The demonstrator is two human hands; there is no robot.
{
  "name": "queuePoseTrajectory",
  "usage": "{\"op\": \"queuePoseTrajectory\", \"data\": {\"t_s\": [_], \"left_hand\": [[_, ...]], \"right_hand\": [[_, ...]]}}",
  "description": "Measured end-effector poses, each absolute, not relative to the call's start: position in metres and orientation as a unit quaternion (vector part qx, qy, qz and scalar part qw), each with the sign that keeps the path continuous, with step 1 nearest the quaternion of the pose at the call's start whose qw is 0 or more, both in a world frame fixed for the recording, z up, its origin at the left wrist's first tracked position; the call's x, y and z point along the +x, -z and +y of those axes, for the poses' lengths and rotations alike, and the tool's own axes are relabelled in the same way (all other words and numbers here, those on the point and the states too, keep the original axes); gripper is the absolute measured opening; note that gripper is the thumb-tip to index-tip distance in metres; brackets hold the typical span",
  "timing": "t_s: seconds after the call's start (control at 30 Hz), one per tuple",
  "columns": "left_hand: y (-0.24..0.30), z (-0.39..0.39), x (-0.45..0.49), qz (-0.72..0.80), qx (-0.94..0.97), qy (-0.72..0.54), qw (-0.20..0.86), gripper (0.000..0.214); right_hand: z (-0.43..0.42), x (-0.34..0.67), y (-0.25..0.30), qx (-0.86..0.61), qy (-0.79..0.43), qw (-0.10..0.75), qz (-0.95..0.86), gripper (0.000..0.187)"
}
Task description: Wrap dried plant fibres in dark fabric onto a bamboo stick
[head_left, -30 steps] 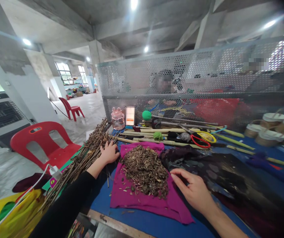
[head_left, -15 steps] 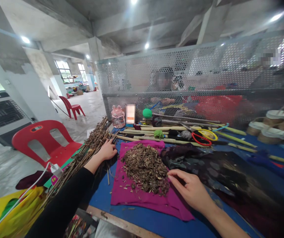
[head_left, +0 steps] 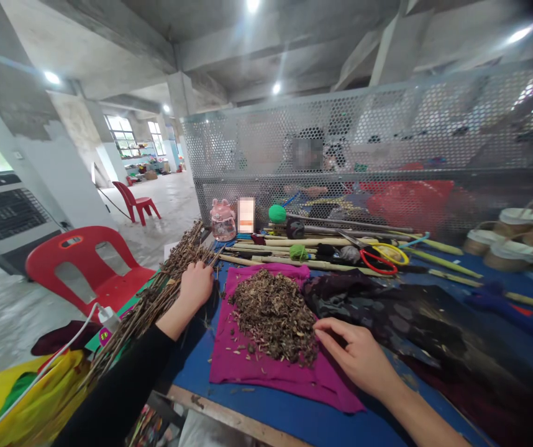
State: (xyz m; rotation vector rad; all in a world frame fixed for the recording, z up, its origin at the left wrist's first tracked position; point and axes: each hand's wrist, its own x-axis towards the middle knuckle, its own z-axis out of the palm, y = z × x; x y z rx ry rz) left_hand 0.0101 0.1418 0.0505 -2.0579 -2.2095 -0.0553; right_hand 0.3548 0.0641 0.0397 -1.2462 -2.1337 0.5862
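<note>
My left hand point(head_left: 196, 284) is over the upper end of a bundle of dried plant stalks point(head_left: 154, 295) with brown seed heads. Its fingers are curled down on the stalks, their tips hidden from me. A heap of dry brown chaff and crumbled plant bits point(head_left: 273, 315) lies on a magenta cloth point(head_left: 233, 372), spread on the blue tabletop point(head_left: 266, 413). At the heap's right edge rests my right hand point(head_left: 355, 354), thumb and fingertips brought together in a pinch. Anything between those tips is too small to make out.
Sticks point(head_left: 285, 245), scissors point(head_left: 378, 261) and yarn balls point(head_left: 277, 213) lie behind the cloth. Dark patterned fabric point(head_left: 387, 310) is to the right. A pink bottle point(head_left: 222, 218) stands before a perforated metal screen point(head_left: 257, 143); a person sits beyond. Left is a red chair point(head_left: 84, 261).
My left hand has shifted slightly left and up onto the stalks, and its stretched fingers have curled in. My right hand has stayed at the heap's edge.
</note>
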Motion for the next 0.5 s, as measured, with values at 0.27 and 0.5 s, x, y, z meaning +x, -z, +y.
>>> {"op": "queuePoseTrajectory", "data": {"t_s": [0.27, 0.5], "left_hand": [[-0.046, 0.153, 0.007, -0.73, -0.684, -0.004, -0.006, 0.024], [-0.052, 0.143, 0.01, -0.697, -0.715, 0.05, -0.032, 0.027]], "right_hand": [[0.064, 0.355, -0.043, -0.47, -0.203, 0.309, -0.802, 0.026], [0.063, 0.354, -0.042, -0.452, -0.208, 0.311, -0.809, 0.023]]}}
